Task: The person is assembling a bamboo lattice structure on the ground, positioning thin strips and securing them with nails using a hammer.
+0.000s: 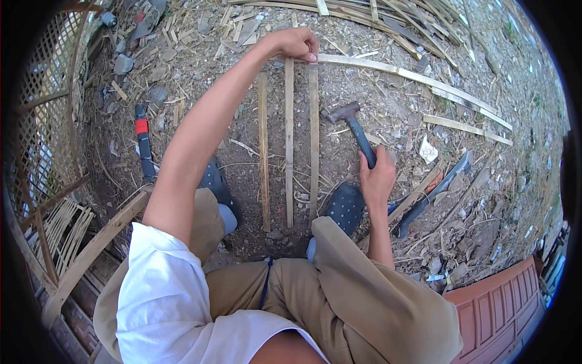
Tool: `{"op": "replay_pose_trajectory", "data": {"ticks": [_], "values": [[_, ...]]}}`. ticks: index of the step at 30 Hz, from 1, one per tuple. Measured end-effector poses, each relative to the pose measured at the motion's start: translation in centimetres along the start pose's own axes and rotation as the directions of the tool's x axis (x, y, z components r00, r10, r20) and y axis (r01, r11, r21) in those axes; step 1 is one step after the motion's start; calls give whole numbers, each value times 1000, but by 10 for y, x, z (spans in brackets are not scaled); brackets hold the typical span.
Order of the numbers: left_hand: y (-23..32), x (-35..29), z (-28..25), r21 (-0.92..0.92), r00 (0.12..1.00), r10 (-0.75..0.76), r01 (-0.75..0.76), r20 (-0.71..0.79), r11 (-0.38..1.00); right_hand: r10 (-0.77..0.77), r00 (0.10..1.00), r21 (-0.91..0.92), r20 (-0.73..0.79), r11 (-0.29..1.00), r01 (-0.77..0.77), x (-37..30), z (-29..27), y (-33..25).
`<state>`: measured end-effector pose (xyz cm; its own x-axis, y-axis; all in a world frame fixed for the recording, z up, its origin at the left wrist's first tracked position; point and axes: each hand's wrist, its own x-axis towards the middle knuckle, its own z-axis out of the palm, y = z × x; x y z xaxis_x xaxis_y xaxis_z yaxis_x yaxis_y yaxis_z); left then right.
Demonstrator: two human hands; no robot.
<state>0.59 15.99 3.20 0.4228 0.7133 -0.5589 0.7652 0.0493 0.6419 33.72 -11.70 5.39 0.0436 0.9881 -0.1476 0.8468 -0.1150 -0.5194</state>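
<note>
My left hand (296, 43) is closed in a pinch on the left end of a long, pale wooden strip (418, 77), which stretches away to the right. Beneath that hand, a narrow slat (289, 133) lies lengthwise on the ground between two others, a left slat (264, 151) and a right slat (313, 139). All three run roughly parallel between my feet. My right hand (377, 176) grips a hammer (362, 139) by its dark handle. The hammer's head points away from me, just right of the right slat and apart from it.
A machete (433, 194) with a black handle lies at the right. To the left rests a black, bar-like object (143, 139) with a red band. Loose strips (376, 24) are heaped at the far side. Lattice (51, 67) borders the left, and a reddish-brown panel (497, 306) the lower right.
</note>
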Motion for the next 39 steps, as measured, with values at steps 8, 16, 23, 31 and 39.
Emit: {"op": "replay_pose_trajectory", "data": {"ticks": [8, 16, 23, 31, 39], "values": [[17, -7, -1, -11, 999, -36, 37, 24, 999, -8, 1000, -3, -15, 1000, 8, -9, -2, 4], [-13, -2, -5, -136, 997, 72, -69, 16, 988, -54, 993, 117, 103, 992, 42, -52, -8, 9], [0, -20, 2, 93, 974, 214, -207, -75, 974, -54, 987, 170, 149, 985, 28, -69, -10, 23], [4, -56, 64, 449, 730, 389, -126, -562, 885, -24, 991, 183, 134, 983, -1, -71, -7, 22], [1, -49, 79, 444, 677, 388, -101, -625, 890, -16, 990, 195, 139, 981, -11, -70, -7, 21]]}}
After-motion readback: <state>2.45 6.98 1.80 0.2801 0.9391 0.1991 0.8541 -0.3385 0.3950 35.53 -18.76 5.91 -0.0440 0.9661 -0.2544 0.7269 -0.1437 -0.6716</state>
